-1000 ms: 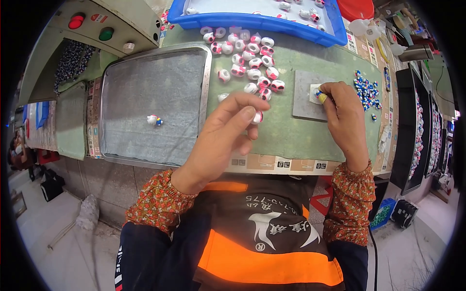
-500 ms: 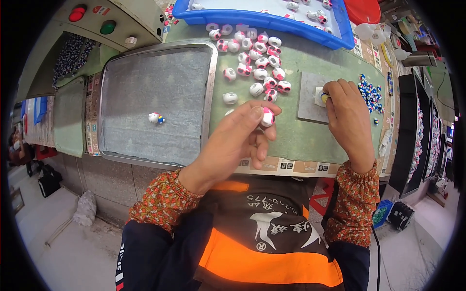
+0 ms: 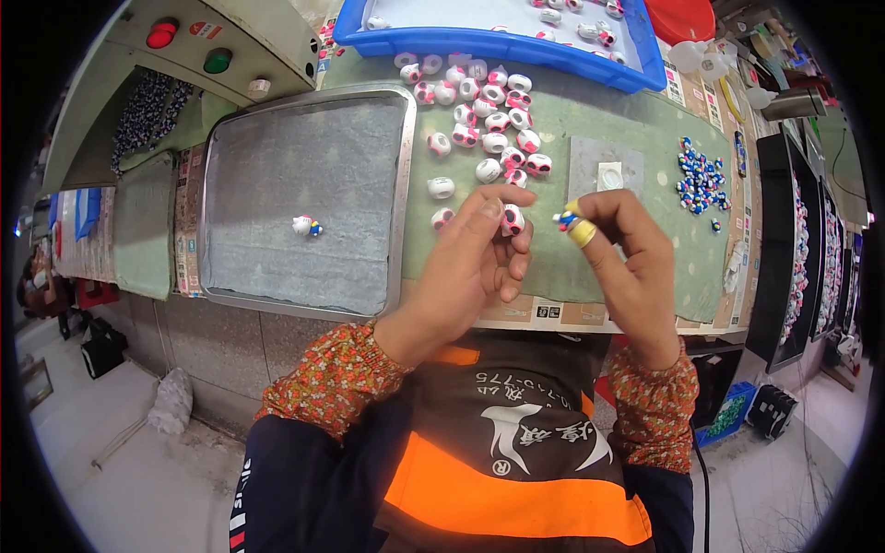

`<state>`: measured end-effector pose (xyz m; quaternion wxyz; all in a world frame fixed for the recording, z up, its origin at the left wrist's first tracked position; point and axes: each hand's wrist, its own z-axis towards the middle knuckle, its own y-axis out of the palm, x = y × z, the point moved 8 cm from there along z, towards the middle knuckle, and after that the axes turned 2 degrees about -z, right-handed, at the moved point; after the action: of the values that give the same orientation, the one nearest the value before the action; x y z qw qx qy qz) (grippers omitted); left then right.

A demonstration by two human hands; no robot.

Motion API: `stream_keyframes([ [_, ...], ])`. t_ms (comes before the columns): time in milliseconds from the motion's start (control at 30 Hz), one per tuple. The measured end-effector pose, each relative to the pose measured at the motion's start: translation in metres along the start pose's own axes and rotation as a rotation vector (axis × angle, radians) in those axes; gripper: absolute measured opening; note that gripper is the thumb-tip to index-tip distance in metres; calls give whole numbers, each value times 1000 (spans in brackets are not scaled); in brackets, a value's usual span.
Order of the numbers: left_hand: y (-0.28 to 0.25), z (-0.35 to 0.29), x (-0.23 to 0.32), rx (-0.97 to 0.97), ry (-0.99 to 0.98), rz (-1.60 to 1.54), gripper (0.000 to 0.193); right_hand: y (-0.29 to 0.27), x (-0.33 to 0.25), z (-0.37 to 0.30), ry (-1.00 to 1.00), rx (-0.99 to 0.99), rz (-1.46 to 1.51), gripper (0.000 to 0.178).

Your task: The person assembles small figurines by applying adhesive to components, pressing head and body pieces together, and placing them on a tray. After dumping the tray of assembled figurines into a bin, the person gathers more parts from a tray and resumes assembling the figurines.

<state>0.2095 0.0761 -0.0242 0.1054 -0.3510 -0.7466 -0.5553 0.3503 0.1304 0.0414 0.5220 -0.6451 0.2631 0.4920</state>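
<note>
My left hand [image 3: 479,253] holds a small white and pink toy head [image 3: 512,219] between thumb and fingers above the green mat's near edge. My right hand [image 3: 622,240] pinches a tiny blue, red and yellow piece [image 3: 565,219] at its fingertips, a yellow band on one finger, close beside the toy head. Several more white and pink heads [image 3: 489,120] lie on the green mat [image 3: 636,267] beyond my hands. A grey pad [image 3: 590,161] with a small white dish lies just past my right hand.
A metal tray [image 3: 398,184] lined with grey cloth sits at the left, one finished toy [image 3: 306,226] on it. A blue tray [image 3: 498,41] stands at the back. Small blue pieces [image 3: 699,180] are piled at the right. A control box with red and green buttons [image 3: 189,46] is at the far left.
My left hand picked a toy head from the mat and drew it toward me. My right hand left the grey pad with a small coloured piece and came beside it.
</note>
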Motion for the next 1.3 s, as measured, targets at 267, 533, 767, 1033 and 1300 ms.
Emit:
stream_keyframes([
  [267,1,3,-10,-39,47,5,38,19,0,-12,25,15,164,12],
  [533,1,0,-13,34,197,226,38,27,-4,-15,-21,51,31,8],
  [767,-5,-10,-12,102,407,491,33,40,3,-27,-62,119,20,8],
  [1033,3,-5,-8,68,317,429,29,28,20,-23,51,83,395,8],
  [1300,-1,-2,-12,91,329,390,28,32,15,-21,-64,103,114,10],
])
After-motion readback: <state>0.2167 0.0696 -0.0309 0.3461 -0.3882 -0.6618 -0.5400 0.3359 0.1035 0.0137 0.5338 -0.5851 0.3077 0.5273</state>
